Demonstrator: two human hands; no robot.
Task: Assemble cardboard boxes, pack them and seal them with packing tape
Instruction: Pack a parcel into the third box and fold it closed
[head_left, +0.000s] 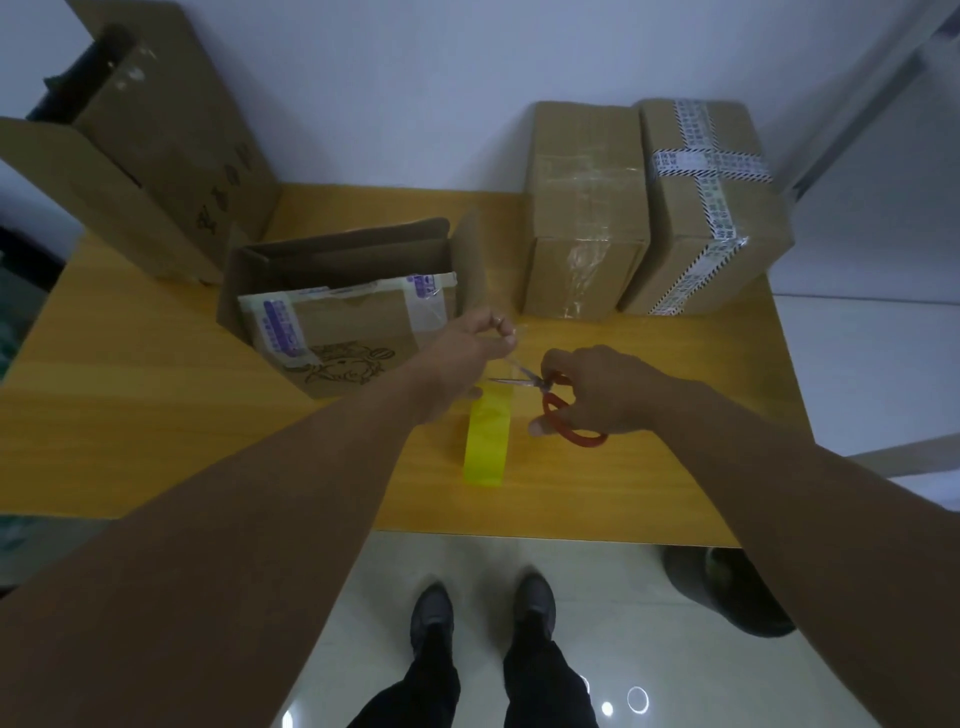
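Note:
An open cardboard box (343, 322) with old tape and a drawing on its front stands on the yellow table (156, 415). My left hand (467, 348) pinches a strip of clear tape (511, 358) pulled up from the yellow-green tape roll (488, 441), which stands on edge on the table. My right hand (592, 395) grips red-handled scissors (561, 410); their blades are parted around the taut strip just above the roll.
Two sealed boxes stand at the back right: one with clear tape (587, 208), one with printed black-and-white tape (711, 208). A large open carton (150, 140) leans at the back left. My shoes (483, 608) are on the tiled floor below the table's front edge.

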